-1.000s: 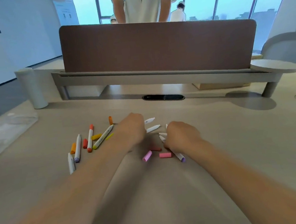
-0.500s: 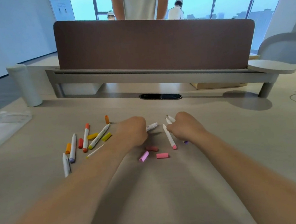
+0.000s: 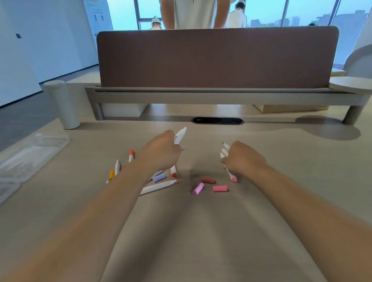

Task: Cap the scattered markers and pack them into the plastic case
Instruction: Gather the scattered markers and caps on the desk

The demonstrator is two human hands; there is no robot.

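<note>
Our left hand (image 3: 161, 153) grips one marker (image 3: 180, 136), right hand (image 3: 243, 160) clutches marker bundle (image 3: 225, 154); loose caps (image 3: 220, 188) lie near-side between, nearer right.

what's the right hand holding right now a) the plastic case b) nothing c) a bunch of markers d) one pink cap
c: the right hand grips several markers, tips poking out above the fist; a pink cap lies loose on the desk and the plastic case sits far left, untouched.
</note>
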